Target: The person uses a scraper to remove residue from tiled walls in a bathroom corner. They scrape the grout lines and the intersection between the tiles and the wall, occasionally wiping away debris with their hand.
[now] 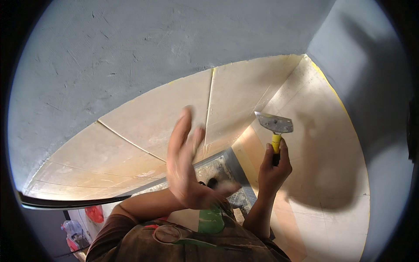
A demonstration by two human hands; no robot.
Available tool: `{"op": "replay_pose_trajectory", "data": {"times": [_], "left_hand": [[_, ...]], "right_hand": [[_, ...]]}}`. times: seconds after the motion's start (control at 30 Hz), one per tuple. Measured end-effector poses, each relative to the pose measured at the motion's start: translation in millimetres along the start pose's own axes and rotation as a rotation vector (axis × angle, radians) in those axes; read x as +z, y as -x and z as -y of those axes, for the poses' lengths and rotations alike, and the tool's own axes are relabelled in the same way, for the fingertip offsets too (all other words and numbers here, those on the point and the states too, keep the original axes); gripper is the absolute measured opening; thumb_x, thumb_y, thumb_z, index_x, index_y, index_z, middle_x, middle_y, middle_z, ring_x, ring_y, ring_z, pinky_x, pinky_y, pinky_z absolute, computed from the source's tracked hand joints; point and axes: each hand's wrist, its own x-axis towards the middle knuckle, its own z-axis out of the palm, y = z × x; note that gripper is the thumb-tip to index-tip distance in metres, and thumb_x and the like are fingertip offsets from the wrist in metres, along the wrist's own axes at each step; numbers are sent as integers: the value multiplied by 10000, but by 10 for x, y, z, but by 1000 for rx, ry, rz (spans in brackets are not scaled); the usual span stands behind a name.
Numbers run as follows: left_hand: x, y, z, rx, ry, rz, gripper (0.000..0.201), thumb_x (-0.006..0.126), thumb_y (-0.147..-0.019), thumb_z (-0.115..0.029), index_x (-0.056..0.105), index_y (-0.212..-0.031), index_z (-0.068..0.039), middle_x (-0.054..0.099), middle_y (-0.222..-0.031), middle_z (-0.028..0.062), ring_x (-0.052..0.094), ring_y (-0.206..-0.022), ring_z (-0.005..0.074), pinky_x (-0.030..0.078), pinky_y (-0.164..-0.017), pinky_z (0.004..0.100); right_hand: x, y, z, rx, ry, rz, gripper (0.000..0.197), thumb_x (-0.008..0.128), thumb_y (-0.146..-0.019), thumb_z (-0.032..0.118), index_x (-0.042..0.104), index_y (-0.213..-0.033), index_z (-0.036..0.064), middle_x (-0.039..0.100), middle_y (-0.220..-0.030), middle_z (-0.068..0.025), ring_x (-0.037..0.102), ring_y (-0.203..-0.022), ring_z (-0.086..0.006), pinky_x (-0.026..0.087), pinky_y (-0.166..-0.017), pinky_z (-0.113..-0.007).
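Observation:
My right hand (275, 169) is closed round the yellow and black handle of a scraper (276, 123). The scraper's wide grey metal blade points up and stands apart from the wall behind it, as far as I can tell. Left of it, my left hand (182, 163) is raised in front of the beige tiled wall (161, 109), somewhat blurred by motion. Its fingers stretch upward, the thumb spreads to the right, and nothing shows in it. Pale joint lines run between the large tiles.
Grey-painted wall (144, 39) lies above the tiles, and a second tiled wall (331, 166) meets the first at a corner on the right. A clear plastic bottle (72, 228) and a red object (94, 213) are at the lower left. Debris marks the floor below.

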Motion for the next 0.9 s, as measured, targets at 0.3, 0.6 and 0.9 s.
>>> {"op": "replay_pose_trajectory", "data": {"times": [0.3,0.6,0.9], "left_hand": [[923,234,-172,148,42,411,977,575,-962,-564,205,-1585,91,186,-1665,298,141,-1578,392,89,-1273,532],[712,600,85,174,0,612,1070,578,-905,-654,154,-1626,13,142,-1701,227,114,-1592,340,80,-1271,539],[-405,-88,-544,-166,1542,459,811,320,-1078,-592,437,-1448,121,615,-1321,248,662,-1144,332,504,-979,408]], "right_hand": [[-141,204,-326,214,-58,75,363,684,-973,174,654,-1251,-56,734,-1014,-249,752,-927,-357,581,-790,-399],[10,226,-220,-49,-160,107,324,567,-1040,233,662,-1200,-32,708,-903,-163,666,-776,-217,529,-688,-362],[-111,196,290,304,-448,258,375,450,-1091,318,615,-1216,5,557,-776,-27,532,-638,-115,426,-546,-270]]}}
